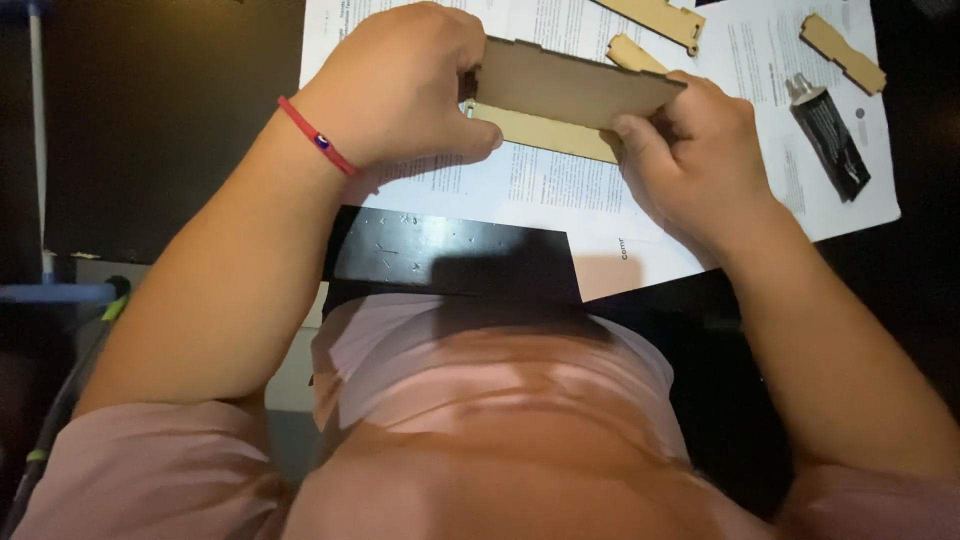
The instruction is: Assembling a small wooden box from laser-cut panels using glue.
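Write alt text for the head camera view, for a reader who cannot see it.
Two bare hands, the left hand and the right hand, grip opposite ends of two thin wooden panels held together over printed paper sheets on a dark table. Loose wooden pieces and a dark glue tube lie on the paper to the right.

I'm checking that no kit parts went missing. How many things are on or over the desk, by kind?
Flat wooden panels held in both hands: 2
Loose notched wooden pieces on the paper: 3
Black tube: 1
Printed paper sheets: at least 2
Total: 8 at least
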